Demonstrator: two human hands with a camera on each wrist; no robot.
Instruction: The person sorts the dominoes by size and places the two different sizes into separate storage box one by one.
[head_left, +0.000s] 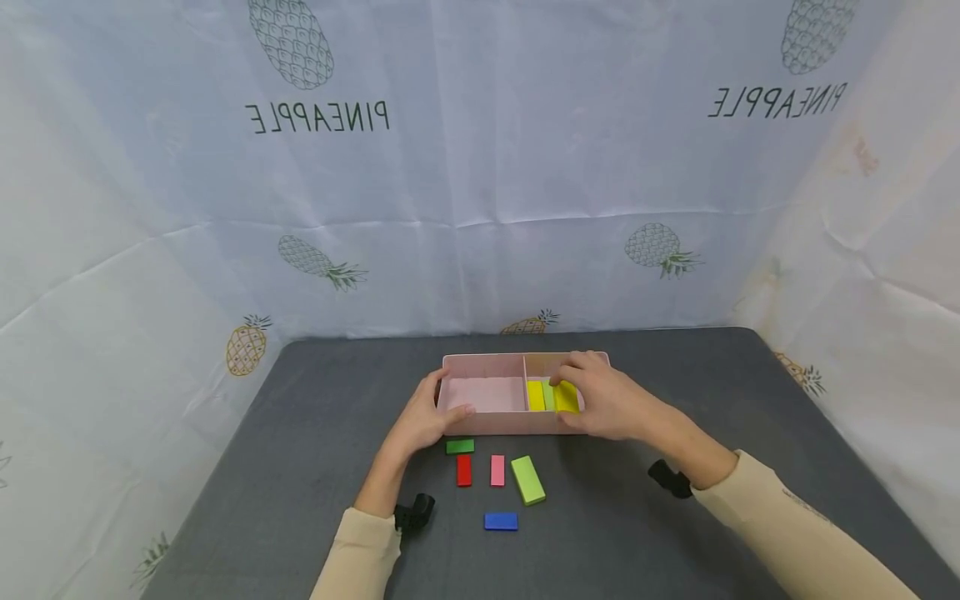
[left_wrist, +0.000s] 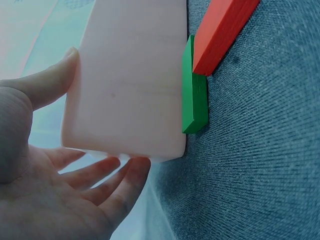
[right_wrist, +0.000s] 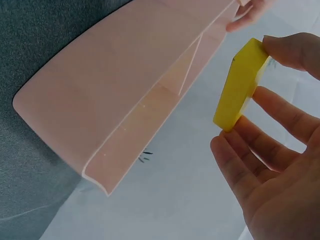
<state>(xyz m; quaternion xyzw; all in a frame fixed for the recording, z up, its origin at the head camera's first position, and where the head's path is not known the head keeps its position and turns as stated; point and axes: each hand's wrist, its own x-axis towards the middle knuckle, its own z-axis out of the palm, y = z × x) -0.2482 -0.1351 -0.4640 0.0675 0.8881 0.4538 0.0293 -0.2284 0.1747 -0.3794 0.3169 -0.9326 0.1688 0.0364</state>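
The left hand [head_left: 420, 421] grips the end of an open, pale pink rectangular box [head_left: 487, 423], thumb on the near rim and fingers round the end wall. The right hand [head_left: 611, 400], over the box's other end, pinches a bright yellow rectangular block [right_wrist: 240, 85] between thumb and fingers, above the compartment on its side of the divider [head_left: 524, 385]. In that compartment, just left of the right hand's fingertips, lie a second yellow block [head_left: 536, 396] and a pale green block [head_left: 549, 396], side by side. On the dark grey table [head_left: 637, 533], a flat green block [head_left: 460, 447] lies just nearer the person than the left thumb, with a red block [head_left: 464, 471] just beyond it toward the person. Between the two hands, also nearer the person, are a small pink block [head_left: 497, 470] and a tilted lime-green block [head_left: 528, 480]; a blue block [head_left: 501, 522] lies farthest from both hands.
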